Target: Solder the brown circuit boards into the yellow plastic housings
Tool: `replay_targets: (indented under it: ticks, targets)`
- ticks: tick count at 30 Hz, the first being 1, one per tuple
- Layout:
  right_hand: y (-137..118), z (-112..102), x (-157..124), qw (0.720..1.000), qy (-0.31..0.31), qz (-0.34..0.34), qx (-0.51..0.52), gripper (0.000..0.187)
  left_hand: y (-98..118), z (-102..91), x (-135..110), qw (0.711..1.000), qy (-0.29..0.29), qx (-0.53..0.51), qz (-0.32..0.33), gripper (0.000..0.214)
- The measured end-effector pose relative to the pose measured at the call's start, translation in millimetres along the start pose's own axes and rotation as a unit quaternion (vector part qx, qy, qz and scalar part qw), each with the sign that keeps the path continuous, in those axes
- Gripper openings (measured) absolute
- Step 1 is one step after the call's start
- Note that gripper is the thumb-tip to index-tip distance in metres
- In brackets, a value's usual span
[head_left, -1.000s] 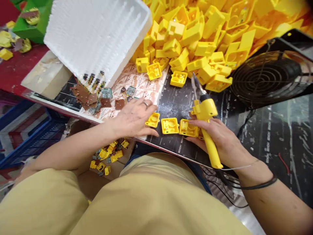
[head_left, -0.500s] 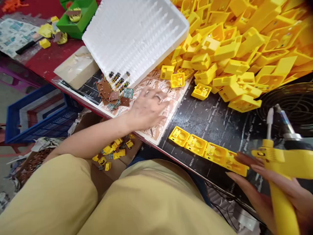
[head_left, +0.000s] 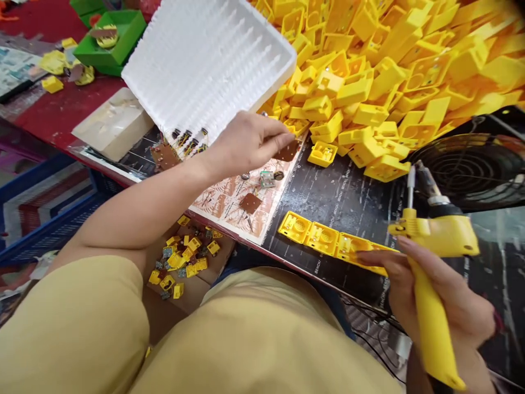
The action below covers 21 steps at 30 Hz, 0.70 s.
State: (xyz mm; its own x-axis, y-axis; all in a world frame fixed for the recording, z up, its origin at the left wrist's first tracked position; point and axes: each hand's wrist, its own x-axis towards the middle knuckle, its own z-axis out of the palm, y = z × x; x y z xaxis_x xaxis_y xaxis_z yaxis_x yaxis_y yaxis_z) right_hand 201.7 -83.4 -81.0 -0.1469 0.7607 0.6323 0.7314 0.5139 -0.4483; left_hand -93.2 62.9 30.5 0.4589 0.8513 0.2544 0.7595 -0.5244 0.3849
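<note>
My left hand (head_left: 250, 139) is closed in a pinch at the edge of a small brown circuit board (head_left: 287, 151), over a patterned sheet. Below it on the sheet lie another brown board (head_left: 250, 203) and a green board (head_left: 267, 179) with a small round part beside it. My right hand (head_left: 447, 306) is wrapped round the handle of a yellow soldering gun (head_left: 430, 323), whose metal tip points up and away. The same hand's fingers reach over the right end of a row of open yellow plastic cases (head_left: 322, 238), partly hiding it.
A large heap of yellow cases (head_left: 369, 82) fills the back right. A white foam tray (head_left: 205, 60) leans behind my left hand, with wired parts at its lower edge. A black round fan (head_left: 463, 158) stands at the right. Below the table edge, a carton holds yellow pieces (head_left: 186, 254).
My left hand has lifted off the sheet and moved up, pinching a brown board; loose boards now show there. My right hand and the soldering gun have shifted left over the case row.
</note>
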Motion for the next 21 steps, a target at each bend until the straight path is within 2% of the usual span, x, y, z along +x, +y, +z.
replay_targets:
  ticks: [2,4,8,12,14,18,19,21]
  targets:
    - [-6.7,4.9,11.2,0.999,0.017,-0.019,0.022,0.052,5.9,16.5,-3.7,0.998,-0.040,-0.040,0.012,0.034]
    - [-13.2,10.9,24.9,0.999,0.016,-0.022,0.041,0.044,10.9,28.9,-5.8,0.995,-0.050,-0.086,0.014,0.029]
    - [-25.8,27.8,51.7,0.996,-0.010,-0.073,0.048,0.046,19.2,48.5,-2.7,0.989,-0.065,-0.134,-0.002,0.023]
    - [-35.5,44.3,68.6,0.989,-0.036,-0.136,0.032,0.042,25.2,65.5,1.6,0.963,-0.140,-0.226,-0.037,0.020]
    - [-38.1,49.6,73.0,0.989,-0.013,-0.143,0.017,0.038,23.7,68.9,-0.7,0.933,-0.180,-0.305,-0.068,0.026]
    - [-37.8,56.3,77.0,0.993,0.062,-0.096,0.011,0.030,9.3,63.8,-16.1,0.865,-0.189,-0.448,-0.124,0.038]
    - [-37.3,57.9,77.6,0.994,0.065,-0.083,0.017,0.031,4.9,61.7,-21.0,0.859,-0.195,-0.458,-0.122,0.038]
    - [-36.8,60.8,78.5,0.996,0.054,-0.059,0.026,0.029,-2.2,58.7,-29.9,0.865,-0.223,-0.439,-0.093,0.045]
